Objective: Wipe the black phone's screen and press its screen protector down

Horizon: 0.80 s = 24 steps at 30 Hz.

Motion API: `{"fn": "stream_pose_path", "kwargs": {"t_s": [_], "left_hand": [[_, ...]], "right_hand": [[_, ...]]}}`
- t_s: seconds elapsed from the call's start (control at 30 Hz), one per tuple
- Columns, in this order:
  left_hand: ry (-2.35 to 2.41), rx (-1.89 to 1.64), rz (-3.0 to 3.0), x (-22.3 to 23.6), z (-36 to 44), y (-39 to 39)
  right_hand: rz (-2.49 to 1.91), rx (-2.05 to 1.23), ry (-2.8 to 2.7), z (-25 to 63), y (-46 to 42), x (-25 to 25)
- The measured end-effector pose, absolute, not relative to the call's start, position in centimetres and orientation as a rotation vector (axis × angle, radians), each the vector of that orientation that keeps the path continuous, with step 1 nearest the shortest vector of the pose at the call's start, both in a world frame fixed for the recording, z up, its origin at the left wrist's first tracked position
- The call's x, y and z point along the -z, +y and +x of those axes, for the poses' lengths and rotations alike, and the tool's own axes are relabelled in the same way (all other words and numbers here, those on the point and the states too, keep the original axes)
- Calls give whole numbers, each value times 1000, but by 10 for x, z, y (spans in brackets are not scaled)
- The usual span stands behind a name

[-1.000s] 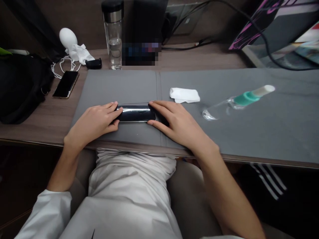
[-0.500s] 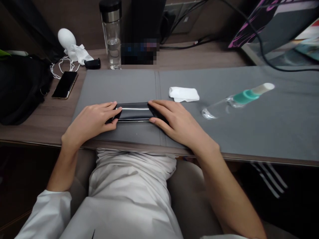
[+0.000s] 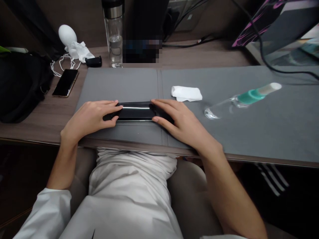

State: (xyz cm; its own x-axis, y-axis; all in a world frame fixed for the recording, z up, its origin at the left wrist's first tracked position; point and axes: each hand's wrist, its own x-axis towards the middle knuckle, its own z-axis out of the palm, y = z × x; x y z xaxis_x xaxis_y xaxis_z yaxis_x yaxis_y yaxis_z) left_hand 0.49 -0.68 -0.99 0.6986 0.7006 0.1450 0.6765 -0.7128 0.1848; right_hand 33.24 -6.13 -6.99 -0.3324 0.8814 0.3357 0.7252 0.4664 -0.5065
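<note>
A glossy black smartphone-like slab (image 3: 136,113) lies lengthwise before me on the grey desk mat (image 3: 119,83), with a bright streak of reflection across it. My left hand (image 3: 93,116) grips its left end, thumb at the near edge and fingers over the far side. At the right end, my right hand (image 3: 179,119) holds it the same way, fingers slightly spread. Both ends are partly hidden under the hands. Just beyond my right hand sits a folded white tissue (image 3: 186,93). Farther right, a clear spray bottle (image 3: 243,99) with green liquid or band and a white top appears tilted.
Along the back stand a glass water bottle (image 3: 116,46) and a blurred-out dark object (image 3: 142,53). To the left are a phone (image 3: 65,83), a white egg-shaped object (image 3: 67,35) with cords, and a black bag (image 3: 20,86). A black cable (image 3: 264,59) hangs at the right.
The view has shifted slightly, so desk items appear a little farther right. The slab's reflection has darkened along its near part. Both hands keep their grip on it.
</note>
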Motion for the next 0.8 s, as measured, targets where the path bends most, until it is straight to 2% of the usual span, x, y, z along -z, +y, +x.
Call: {"fn": "stream_pose_path", "kwargs": {"t_s": [0.8], "left_hand": [[1063, -373, 2692, 7, 0, -1]], "right_hand": [[-1326, -374, -2118, 331, -54, 72]]}}
